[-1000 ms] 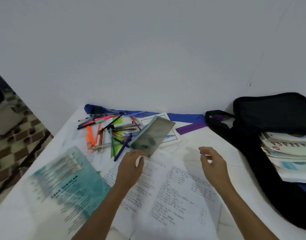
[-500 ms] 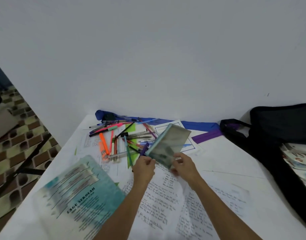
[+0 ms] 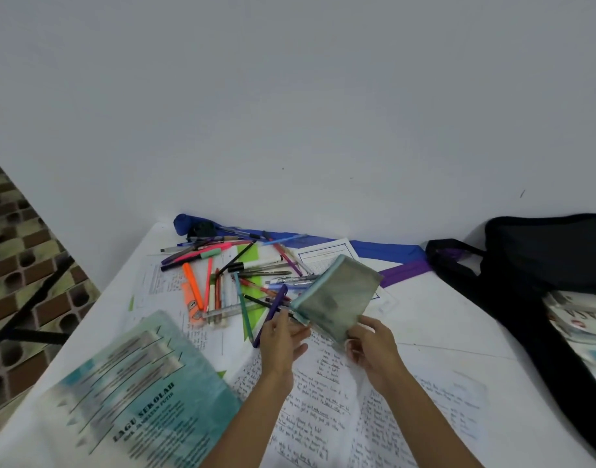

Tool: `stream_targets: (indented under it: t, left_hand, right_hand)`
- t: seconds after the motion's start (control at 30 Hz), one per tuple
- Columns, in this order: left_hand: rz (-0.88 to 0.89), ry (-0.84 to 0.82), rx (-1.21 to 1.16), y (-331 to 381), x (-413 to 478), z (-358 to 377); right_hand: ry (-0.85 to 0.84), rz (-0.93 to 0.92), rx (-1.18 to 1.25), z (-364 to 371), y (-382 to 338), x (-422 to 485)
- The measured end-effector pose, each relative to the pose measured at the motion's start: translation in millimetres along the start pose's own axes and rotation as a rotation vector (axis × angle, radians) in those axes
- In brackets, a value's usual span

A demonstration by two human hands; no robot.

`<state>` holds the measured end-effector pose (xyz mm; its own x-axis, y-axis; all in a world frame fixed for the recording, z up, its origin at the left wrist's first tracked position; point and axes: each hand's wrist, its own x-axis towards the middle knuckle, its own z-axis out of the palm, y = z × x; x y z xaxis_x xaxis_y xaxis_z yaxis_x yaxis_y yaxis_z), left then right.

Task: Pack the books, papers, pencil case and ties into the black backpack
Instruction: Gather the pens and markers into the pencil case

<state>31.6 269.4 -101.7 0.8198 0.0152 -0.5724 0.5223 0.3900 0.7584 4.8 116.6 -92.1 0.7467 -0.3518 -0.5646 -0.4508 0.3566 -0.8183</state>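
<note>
A grey-green mesh pencil case [image 3: 337, 297] is lifted above the table, tilted up to the right. My right hand [image 3: 372, 342] pinches its near corner. My left hand [image 3: 283, 339] is at its left corner, fingers loosely spread; I cannot tell if it grips. Several pens and markers [image 3: 229, 275] lie scattered behind. A teal book [image 3: 138, 400] lies at the near left. Handwritten papers [image 3: 323, 407] lie under my arms. A blue tie [image 3: 384, 249] and a purple tie [image 3: 404, 273] lie at the back. The black backpack [image 3: 539, 265] sits at right, open, with books [image 3: 583, 319] inside.
The white table [image 3: 442, 315] ends against a white wall at the back. Its left edge drops to a patterned tile floor [image 3: 23, 265]. A printed sheet [image 3: 323, 256] lies under the pens and the raised case.
My right hand came in from the right and took the pencil case's near corner. My left hand loosened at the left corner. The view tilted and shifted left, pushing the backpack toward the right edge.
</note>
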Motion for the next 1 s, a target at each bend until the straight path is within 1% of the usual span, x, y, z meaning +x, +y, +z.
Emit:
stream_targets:
  t: [0.1,0.17,0.23,0.37,0.5,0.53,0.57,0.63,0.7,0.73,0.77,0.8,0.9,0.93,1.0]
  left_hand:
    - [-0.125,-0.195,-0.061,0,-6,-4]
    - [-0.178,-0.327,0.002,0,-10,-5]
    - [-0.198,-0.418,0.052,-1,-13,-6]
    - [-0.225,-0.523,-0.008,-1,-20,-10]
    - [-0.257,-0.584,-0.146,-2,-21,-18]
    - [-0.233,-0.567,-0.133,-1,-23,-18]
    - [-0.173,-0.51,-0.069,0,-26,-19]
    - [0.002,-0.389,0.113,4,-34,-19]
    - [0.174,-0.334,0.289,11,-46,-19]
    - [0.246,-0.324,0.351,15,-52,-18]
    - [0.31,-0.324,0.406,17,-57,-18]
    - [0.362,-0.333,0.45,19,-63,-18]
    - [0.412,-0.406,0.541,16,-76,-15]
    - [0.418,-0.425,0.556,13,-79,-14]
    - [0.412,-0.459,0.558,7,-86,-15]
  right_hand:
    - [-0.05,-0.016,-0.053,-14,4,-18]
    - [-0.098,-0.043,-0.107,-21,9,-31]
    - [-0.132,-0.07,-0.185,-28,14,-44]
    - [-0.16,-0.097,-0.288,-36,23,-59]
    - [-0.216,-0.106,-0.37,-40,29,-65]
    - [-0.204,-0.105,-0.402,-40,30,-65]
    - [-0.172,-0.11,-0.437,-40,33,-64]
    - [-0.034,-0.162,-0.566,-37,34,-65]
    - [0.159,-0.334,-0.739,-34,27,-70]
    - [0.22,-0.442,-0.749,-30,21,-74]
    - [0.226,-0.522,-0.714,-26,14,-78]
    - [0.18,-0.543,-0.662,-21,8,-82]
    - [-0.021,-0.423,-0.494,-5,-5,-91]
    - [-0.057,-0.392,-0.454,-1,-7,-93]
    - [-0.062,-0.358,-0.396,3,-8,-95]
